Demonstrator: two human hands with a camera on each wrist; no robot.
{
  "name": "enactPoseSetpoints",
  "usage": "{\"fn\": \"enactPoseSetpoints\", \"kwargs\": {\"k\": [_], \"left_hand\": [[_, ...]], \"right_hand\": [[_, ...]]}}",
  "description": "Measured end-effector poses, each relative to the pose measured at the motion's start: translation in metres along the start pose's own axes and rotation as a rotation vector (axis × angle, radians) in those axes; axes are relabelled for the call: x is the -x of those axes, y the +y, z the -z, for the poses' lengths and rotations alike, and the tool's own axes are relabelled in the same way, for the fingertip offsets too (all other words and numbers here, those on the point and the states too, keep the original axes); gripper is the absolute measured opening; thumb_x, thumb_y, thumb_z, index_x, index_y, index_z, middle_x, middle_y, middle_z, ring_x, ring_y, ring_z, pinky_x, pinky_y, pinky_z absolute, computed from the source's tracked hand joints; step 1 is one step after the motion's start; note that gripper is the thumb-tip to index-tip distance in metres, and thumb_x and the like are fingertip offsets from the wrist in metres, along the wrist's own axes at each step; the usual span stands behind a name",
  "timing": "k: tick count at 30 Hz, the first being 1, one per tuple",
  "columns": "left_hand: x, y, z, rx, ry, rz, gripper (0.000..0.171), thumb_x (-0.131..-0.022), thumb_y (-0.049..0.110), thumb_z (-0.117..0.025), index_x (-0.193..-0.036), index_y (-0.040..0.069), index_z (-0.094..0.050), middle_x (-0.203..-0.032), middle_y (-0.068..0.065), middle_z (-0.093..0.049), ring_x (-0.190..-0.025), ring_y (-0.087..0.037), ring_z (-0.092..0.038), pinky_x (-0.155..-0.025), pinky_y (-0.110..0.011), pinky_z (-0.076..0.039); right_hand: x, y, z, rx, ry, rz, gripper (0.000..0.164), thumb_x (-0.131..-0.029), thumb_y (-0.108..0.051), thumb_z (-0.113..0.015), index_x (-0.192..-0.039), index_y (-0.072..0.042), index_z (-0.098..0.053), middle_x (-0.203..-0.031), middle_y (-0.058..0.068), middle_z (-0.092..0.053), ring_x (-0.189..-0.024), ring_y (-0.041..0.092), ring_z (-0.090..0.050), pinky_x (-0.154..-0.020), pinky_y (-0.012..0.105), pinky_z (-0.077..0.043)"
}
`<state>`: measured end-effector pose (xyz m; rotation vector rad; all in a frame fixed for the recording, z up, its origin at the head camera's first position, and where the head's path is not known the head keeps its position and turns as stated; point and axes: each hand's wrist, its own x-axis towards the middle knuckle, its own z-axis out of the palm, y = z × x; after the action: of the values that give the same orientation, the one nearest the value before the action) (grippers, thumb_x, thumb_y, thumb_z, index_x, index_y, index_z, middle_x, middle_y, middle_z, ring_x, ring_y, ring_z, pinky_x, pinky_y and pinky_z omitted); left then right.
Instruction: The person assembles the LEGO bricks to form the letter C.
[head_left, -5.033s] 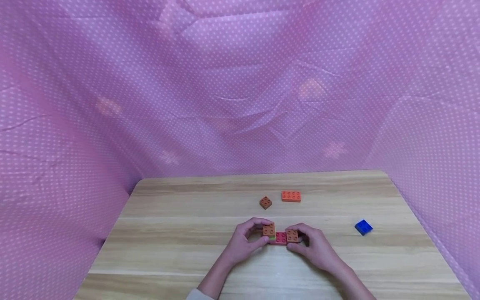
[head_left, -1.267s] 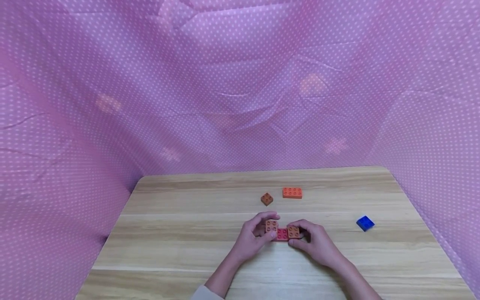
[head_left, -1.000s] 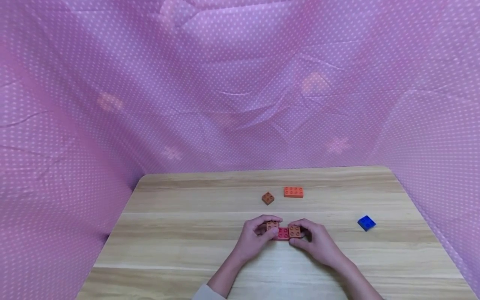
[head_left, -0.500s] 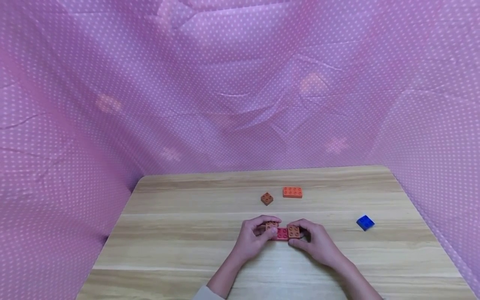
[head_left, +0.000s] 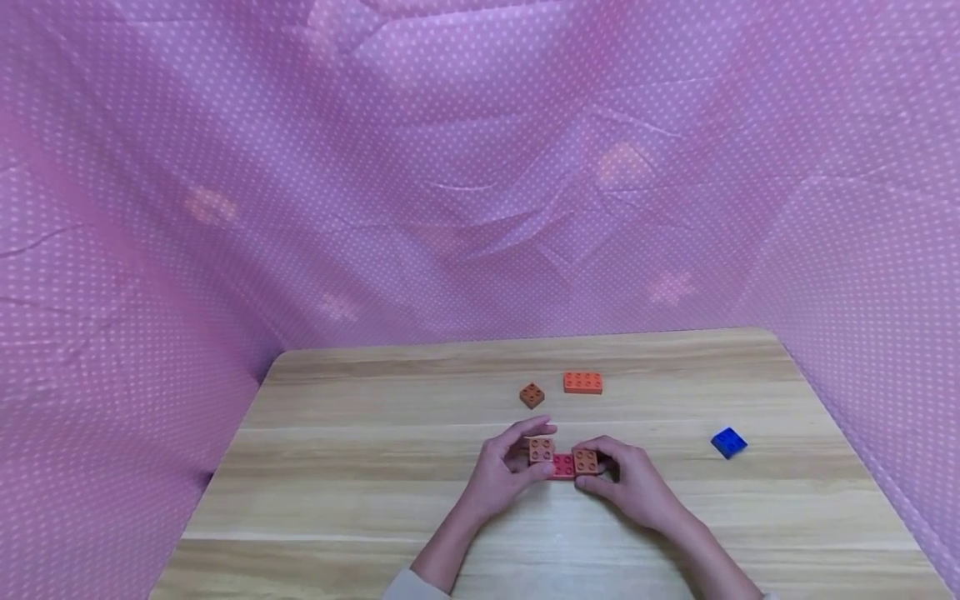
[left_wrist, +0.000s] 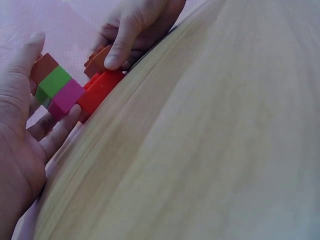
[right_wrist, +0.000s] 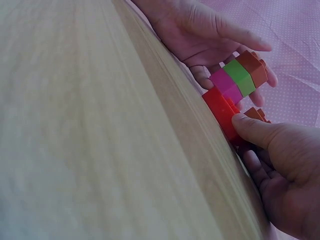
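Note:
A flat red toy building brick (head_left: 562, 467) lies on the table between both hands. On its left end a stack stands: a pink brick (left_wrist: 68, 99), a green brick (left_wrist: 54, 82), then a brown brick (head_left: 541, 451) uppermost. My left hand (head_left: 497, 475) curls round this stack; a fingertip touches the pink brick in the left wrist view, while one finger stands straight, off the top. A second brown brick (head_left: 586, 461) sits on the red one's right end, and my right hand (head_left: 636, 487) grips it with thumb in front and fingers behind. Fingers partly hide the stack's far side.
Beyond the hands lie a loose brown brick (head_left: 532, 395) and an orange brick (head_left: 582, 382). Off to the right is a blue brick (head_left: 729, 442). A pink dotted cloth (head_left: 480, 208) surrounds the wooden table (head_left: 360, 400).
Half a second ago my left thumb overlapped the upper brown brick; now it sits lower and the index finger has lifted away behind. The right hand keeps its grip. Loose bricks stay put.

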<state>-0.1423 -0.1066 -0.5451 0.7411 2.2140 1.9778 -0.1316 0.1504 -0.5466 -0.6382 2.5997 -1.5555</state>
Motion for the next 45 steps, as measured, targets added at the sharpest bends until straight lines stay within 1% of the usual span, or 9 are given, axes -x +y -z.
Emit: {"fn": "enactPoseSetpoints", "kwargs": {"k": [3, 6, 13, 19, 26, 28, 38, 42, 45], "left_hand": [[0.000, 0.001, 0.000, -0.009, 0.009, -0.038, 0.057, -0.101, 0.019, -0.075, -0.154, 0.022, -0.054, -0.140, -0.006, -0.068, -0.122, -0.021, -0.068, -0.092, -0.038, -0.064], [0.000, 0.001, -0.001, 0.005, 0.007, -0.058, 0.049, -0.103, 0.016, -0.071, -0.150, 0.017, -0.058, -0.137, -0.009, -0.069, -0.118, -0.021, -0.070, -0.094, -0.038, -0.063], [0.000, 0.001, -0.004, -0.020, 0.009, -0.009, 0.026, -0.102, 0.016, -0.072, -0.128, 0.017, -0.074, -0.122, -0.012, -0.075, -0.094, -0.014, -0.073, -0.079, -0.032, -0.065], [-0.003, 0.004, -0.004, -0.034, 0.014, -0.013, 0.026, -0.101, 0.011, -0.073, -0.126, 0.016, -0.075, -0.122, -0.013, -0.076, -0.092, -0.016, -0.075, -0.077, -0.034, -0.066], [-0.004, 0.005, -0.003, -0.043, 0.017, -0.101, 0.027, -0.099, 0.004, -0.073, -0.125, 0.010, -0.076, -0.117, -0.018, -0.077, -0.086, -0.015, -0.076, -0.068, -0.035, -0.066], [-0.004, 0.005, -0.002, -0.046, 0.019, -0.097, 0.026, -0.099, 0.005, -0.074, -0.125, 0.010, -0.076, -0.117, -0.018, -0.077, -0.084, -0.015, -0.076, -0.067, -0.035, -0.066], [-0.002, 0.010, 0.003, -0.023, -0.037, 0.068, 0.030, -0.100, 0.019, -0.075, -0.129, 0.014, -0.074, -0.124, -0.015, -0.075, -0.101, -0.019, -0.077, -0.084, -0.033, -0.065], [-0.005, 0.017, 0.009, -0.099, -0.098, 0.085, 0.039, -0.102, 0.026, -0.073, -0.138, 0.012, -0.068, -0.131, -0.004, -0.073, -0.111, -0.015, -0.074, -0.093, -0.031, -0.062], [-0.008, 0.018, 0.016, -0.166, -0.124, 0.058, 0.041, -0.111, 0.029, -0.058, -0.149, 0.014, -0.059, -0.139, 0.003, -0.069, -0.123, -0.016, -0.069, -0.102, -0.033, -0.058]], "right_hand": [[0.000, 0.000, 0.000, 0.000, 0.004, 0.000, 0.040, -0.088, -0.019, -0.087, -0.125, -0.015, -0.073, -0.112, -0.007, -0.075, -0.095, 0.009, -0.069, -0.081, 0.027, -0.060], [0.000, 0.000, 0.000, -0.005, 0.002, 0.001, 0.040, -0.088, -0.019, -0.087, -0.125, -0.015, -0.073, -0.112, -0.007, -0.075, -0.095, 0.010, -0.069, -0.081, 0.027, -0.060], [0.000, 0.000, 0.000, -0.017, -0.006, -0.011, 0.039, -0.089, -0.021, -0.087, -0.125, -0.014, -0.073, -0.112, -0.007, -0.075, -0.095, 0.011, -0.069, -0.081, 0.027, -0.060], [0.001, -0.001, 0.001, -0.011, 0.006, -0.007, 0.039, -0.088, -0.020, -0.087, -0.124, -0.014, -0.073, -0.111, -0.007, -0.075, -0.094, 0.010, -0.069, -0.080, 0.027, -0.060], [0.001, -0.002, 0.001, 0.014, 0.012, -0.003, 0.041, -0.087, -0.020, -0.088, -0.124, -0.013, -0.073, -0.112, -0.007, -0.075, -0.095, 0.009, -0.069, -0.081, 0.027, -0.059], [0.000, -0.002, 0.001, 0.018, 0.009, -0.009, 0.042, -0.086, -0.021, -0.089, -0.125, -0.015, -0.073, -0.113, -0.008, -0.075, -0.096, 0.010, -0.069, -0.082, 0.027, -0.059], [0.000, 0.000, -0.001, 0.016, 0.000, -0.033, 0.042, -0.086, -0.021, -0.089, -0.124, -0.019, -0.073, -0.114, -0.010, -0.075, -0.099, 0.010, -0.069, -0.085, 0.026, -0.058], [-0.001, -0.001, 0.000, 0.017, -0.009, -0.039, 0.042, -0.086, -0.021, -0.089, -0.125, -0.018, -0.073, -0.114, -0.009, -0.075, -0.100, 0.011, -0.068, -0.086, 0.026, -0.057], [-0.002, -0.001, 0.002, 0.015, -0.016, -0.042, 0.042, -0.087, -0.022, -0.088, -0.126, -0.017, -0.073, -0.114, -0.010, -0.074, -0.100, 0.010, -0.068, -0.087, 0.026, -0.057]]}}
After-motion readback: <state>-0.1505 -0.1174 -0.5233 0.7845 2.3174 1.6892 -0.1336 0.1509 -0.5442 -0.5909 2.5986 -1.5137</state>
